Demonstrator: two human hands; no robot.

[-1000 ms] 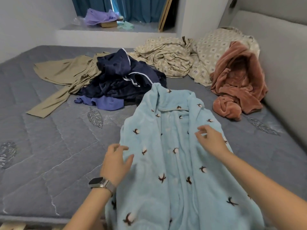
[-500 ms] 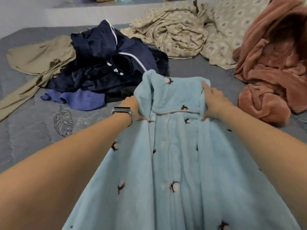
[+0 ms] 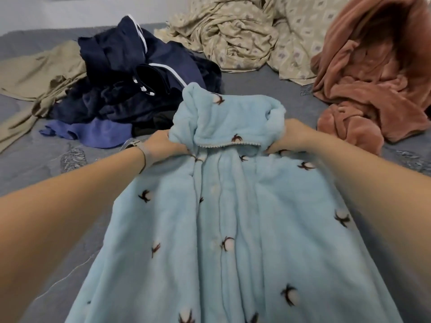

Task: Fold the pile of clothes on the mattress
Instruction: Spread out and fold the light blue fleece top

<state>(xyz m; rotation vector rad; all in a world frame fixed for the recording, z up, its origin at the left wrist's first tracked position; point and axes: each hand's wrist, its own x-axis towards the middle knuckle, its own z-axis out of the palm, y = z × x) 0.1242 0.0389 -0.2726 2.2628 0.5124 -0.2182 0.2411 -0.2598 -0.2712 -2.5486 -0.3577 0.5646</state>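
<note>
Light blue fleece garment [image 3: 233, 229] is spread lengthwise on the grey mattress [image 3: 58, 229], running from 6 o'clock at the near edge up to centre frame. Dark-and-white cotton-boll print is seen all over it.

Collar end of the garment is bunched at centre, raised slightly off the mattress. It is gripped from both sides:
- left hand [image 3: 163, 146]: closed on the collar's left edge, fingers buried in the fleece. A watch [image 3: 134, 145] is worn on that wrist.
- right hand [image 3: 289, 136]: closed on the collar's right edge, thumb side tucked under the fabric.

Both forearms are extended forward, one along each side of the garment.

Beyond the hands, rest of the pile is left unfolded:
- 10 o'clock: purple garment [image 3: 93, 134] lying flat, partly covered by a heap of navy clothes with white piping [image 3: 130, 73], just behind the collar.
- 9–10 o'clock: khaki garment [image 3: 35, 75], spread out, tucked under the navy heap's left side.
- 12–1 o'clock: crumpled beige patterned bedding [image 3: 245, 31], farthest back.
- 2 o'clock: rust-pink fleece garment [image 3: 373, 78], heaped, apart from the blue one.
</note>
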